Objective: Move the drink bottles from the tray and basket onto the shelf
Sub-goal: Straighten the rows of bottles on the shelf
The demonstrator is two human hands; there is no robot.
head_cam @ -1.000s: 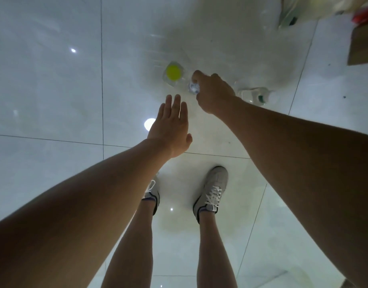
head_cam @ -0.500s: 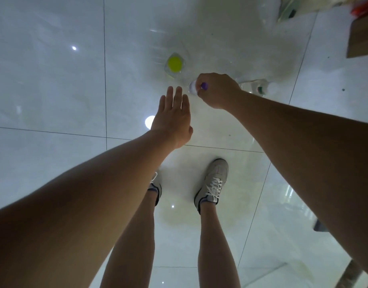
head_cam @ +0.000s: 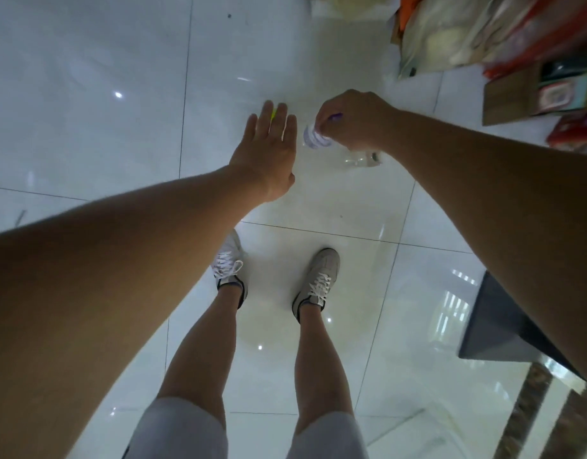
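My right hand [head_cam: 353,122] grips a clear drink bottle with a purple cap and purple-striped label [head_cam: 315,139] by its top, above the white tile floor. My left hand [head_cam: 265,153] is held flat with straight fingers just left of that bottle and holds nothing. A sliver of a yellow-capped bottle [head_cam: 273,113] shows between my left fingers, mostly hidden. Another clear bottle [head_cam: 361,160] lies on the floor beneath my right wrist. No tray, basket or shelf can be made out.
My two feet in white sneakers [head_cam: 316,283] stand on the glossy tiles. Bags and packaged goods [head_cam: 484,38] and a cardboard box [head_cam: 511,97] crowd the upper right. A dark flat object [head_cam: 504,323] and a stone-patterned edge [head_cam: 530,412] lie at the lower right.
The view has swung up and right, bringing the packaged goods in. My right hand has lifted the purple-capped bottle; my left hand now covers the yellow-capped bottle.
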